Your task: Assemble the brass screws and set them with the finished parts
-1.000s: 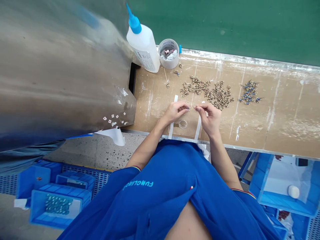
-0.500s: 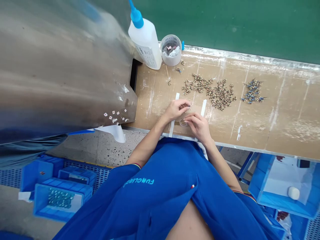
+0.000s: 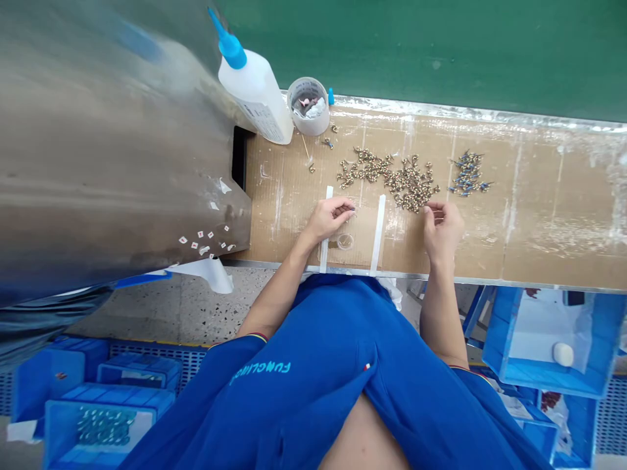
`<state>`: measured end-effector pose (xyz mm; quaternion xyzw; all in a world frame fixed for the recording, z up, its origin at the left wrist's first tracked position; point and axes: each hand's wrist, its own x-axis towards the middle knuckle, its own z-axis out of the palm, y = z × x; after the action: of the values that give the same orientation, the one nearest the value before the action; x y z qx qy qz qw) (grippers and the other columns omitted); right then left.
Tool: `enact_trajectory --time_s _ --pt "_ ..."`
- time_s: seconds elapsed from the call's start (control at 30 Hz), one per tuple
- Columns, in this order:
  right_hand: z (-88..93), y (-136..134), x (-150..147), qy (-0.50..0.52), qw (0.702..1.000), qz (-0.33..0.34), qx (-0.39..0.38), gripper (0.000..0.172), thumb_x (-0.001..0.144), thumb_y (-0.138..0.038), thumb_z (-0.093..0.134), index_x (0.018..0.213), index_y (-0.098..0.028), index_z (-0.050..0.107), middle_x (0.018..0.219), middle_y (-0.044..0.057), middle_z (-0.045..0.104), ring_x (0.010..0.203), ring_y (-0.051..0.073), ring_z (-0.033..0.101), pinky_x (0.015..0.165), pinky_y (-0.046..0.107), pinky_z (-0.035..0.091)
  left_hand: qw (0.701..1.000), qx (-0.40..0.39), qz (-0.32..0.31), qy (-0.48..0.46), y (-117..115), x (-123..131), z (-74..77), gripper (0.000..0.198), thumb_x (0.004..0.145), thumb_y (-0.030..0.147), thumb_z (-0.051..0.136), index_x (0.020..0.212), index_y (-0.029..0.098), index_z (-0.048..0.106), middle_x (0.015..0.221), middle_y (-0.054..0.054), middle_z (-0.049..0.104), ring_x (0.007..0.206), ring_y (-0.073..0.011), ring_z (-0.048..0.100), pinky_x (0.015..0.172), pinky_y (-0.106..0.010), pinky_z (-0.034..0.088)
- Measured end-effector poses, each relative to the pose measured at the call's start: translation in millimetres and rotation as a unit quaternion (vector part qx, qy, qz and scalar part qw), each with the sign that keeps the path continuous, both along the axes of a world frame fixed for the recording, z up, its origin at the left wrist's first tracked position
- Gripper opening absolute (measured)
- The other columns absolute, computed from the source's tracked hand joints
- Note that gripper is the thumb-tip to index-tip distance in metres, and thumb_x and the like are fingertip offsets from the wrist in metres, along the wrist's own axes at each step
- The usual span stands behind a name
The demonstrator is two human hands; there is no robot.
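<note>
My left hand (image 3: pixel 331 218) rests over the cardboard between two white tape strips, its thumb and fingertips pinched together. A tiny dark bit shows at the tips, too small to name. Just below it lies a small clear round dish (image 3: pixel 345 242) holding what looks like clear liquid. My right hand (image 3: pixel 443 233) is off to the right, fingers curled with thumb and forefinger closed at the lower right edge of a pile of small brass-coloured metal parts (image 3: pixel 414 186). Whether it pinches one of them, I cannot tell. Farther right lies a smaller heap of similar parts with blue pieces (image 3: pixel 469 173).
A white bottle with blue nozzle (image 3: pixel 257 98) and a tape-roll cup with scraps (image 3: pixel 309 121) stand at the back left. A metal panel (image 3: pixel 122 150) borders the left. A thin stick (image 3: pixel 305 150) lies near the cup. Blue crates (image 3: pixel 499 346) sit below the table edge.
My right hand has left the clear dish and moved right to the brass pile. My left hand keeps its pinch near the dish. The view has shifted slightly.
</note>
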<state>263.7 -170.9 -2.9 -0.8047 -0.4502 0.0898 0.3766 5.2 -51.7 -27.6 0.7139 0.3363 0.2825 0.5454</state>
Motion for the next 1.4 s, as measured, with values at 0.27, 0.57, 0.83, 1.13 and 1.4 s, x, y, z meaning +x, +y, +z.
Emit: enact_trajectory --time_s 0.27,0.57,0.83,1.13,1.4 --pt "-12.2 -0.2 -7.1 -0.022 0.998 0.04 -0.047 0.012 0.088 -0.033 0.066 0.085 -0.022 0.068 0.088 0.007 0.066 0.078 0.024 0.063 0.079 0.043 0.054 1.0 -0.001 0.004 0.005 -0.4 0.6 1.7 0.015 0.088 0.028 0.065 0.088 0.014 0.07 0.082 -0.004 0.072 0.071 -0.0121 0.064 0.068 -0.023 0.052" --pt "5.1 7.0 7.0 -0.052 0.993 0.062 -0.087 0.016 0.088 -0.028 0.061 0.081 -0.02 0.074 0.076 0.008 0.071 0.072 0.026 0.066 0.076 0.043 0.054 1.0 -0.002 0.006 -0.006 -1.5 0.6 3.0 0.015 0.088 0.027 0.065 0.088 0.014 0.071 0.083 -0.005 0.072 0.072 -0.0124 0.063 0.069 -0.024 0.052" --pt "8.6 28.7 -37.7 0.186 0.978 0.073 0.055 0.034 0.089 -0.055 0.07 0.092 -0.022 0.072 0.079 0.005 0.074 0.07 0.02 0.07 0.068 0.036 0.06 1.0 0.021 0.002 0.004 -1.1 1.7 3.6 0.014 0.09 0.025 0.064 0.091 0.014 0.073 0.088 -0.007 0.075 0.073 -0.0127 0.064 0.068 -0.024 0.051" --pt "-14.9 42.8 -94.5 0.337 0.934 0.111 0.041 0.043 0.082 -0.064 0.075 0.088 -0.022 0.069 0.081 0.004 0.075 0.072 0.018 0.07 0.072 0.035 0.062 0.995 0.082 0.024 0.046 -3.5 5.6 -0.3 0.017 0.092 0.027 0.063 0.083 0.015 0.071 0.078 -0.004 0.071 0.068 -0.0129 0.06 0.066 -0.025 0.047" --pt "-17.9 43.5 -96.3 0.327 0.937 0.123 0.029 0.043 0.084 -0.063 0.073 0.089 -0.021 0.071 0.078 0.004 0.075 0.071 0.018 0.07 0.071 0.035 0.061 0.992 0.108 0.006 0.07 -2.3 7.5 -2.8 0.018 0.093 0.027 0.062 0.082 0.015 0.072 0.076 -0.004 0.069 0.068 -0.0142 0.06 0.068 -0.026 0.047"
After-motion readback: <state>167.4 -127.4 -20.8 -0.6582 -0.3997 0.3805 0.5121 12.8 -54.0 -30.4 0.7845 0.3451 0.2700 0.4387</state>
